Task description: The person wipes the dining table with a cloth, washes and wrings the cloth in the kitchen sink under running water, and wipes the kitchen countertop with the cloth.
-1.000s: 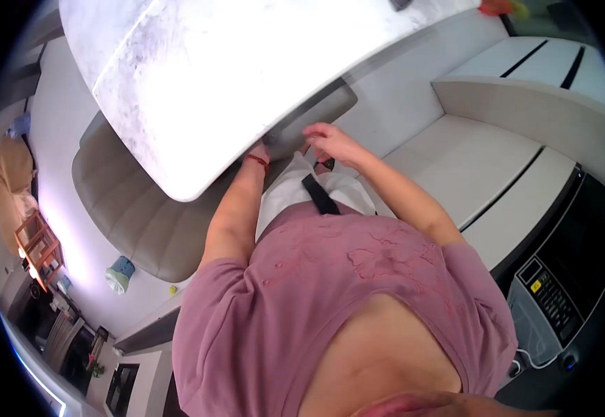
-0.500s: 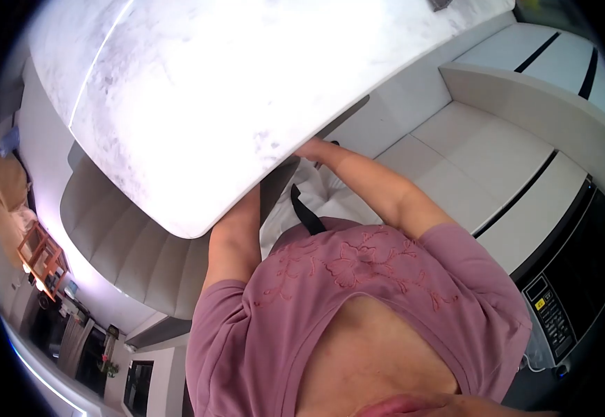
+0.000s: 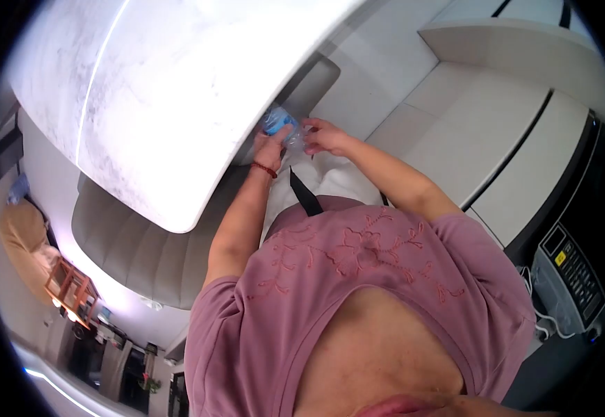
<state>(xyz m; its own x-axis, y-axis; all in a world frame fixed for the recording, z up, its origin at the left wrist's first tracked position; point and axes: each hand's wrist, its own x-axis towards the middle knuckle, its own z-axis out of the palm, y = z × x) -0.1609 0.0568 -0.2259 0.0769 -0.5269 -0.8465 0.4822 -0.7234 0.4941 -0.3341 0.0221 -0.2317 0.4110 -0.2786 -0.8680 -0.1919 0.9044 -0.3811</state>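
Observation:
A clear plastic bottle [image 3: 277, 119] with a blue label lies tilted over my lap, just past the edge of the white marbled table [image 3: 156, 132]. Its far end is partly hidden by the table's edge. My left hand [image 3: 271, 144], with a dark red bead bracelet at the wrist, is closed round the bottle, thumb across the label. At the bottle's nearer end, the fingers of my right hand [image 3: 326, 137] are bent around the clear plastic. Glare there makes the exact contact hard to see.
A grey padded bench [image 3: 143, 243] runs under the table on the left. On the right stand pale cabinets [image 3: 441, 132] and a black microwave-like appliance [image 3: 573, 264] with a keypad and white cables. A wooden rack [image 3: 70, 281] is farther off at the left.
Both hands were mostly hidden under the table edge. They have come into view above my lap, with the bottle now showing between them. The view has shifted too.

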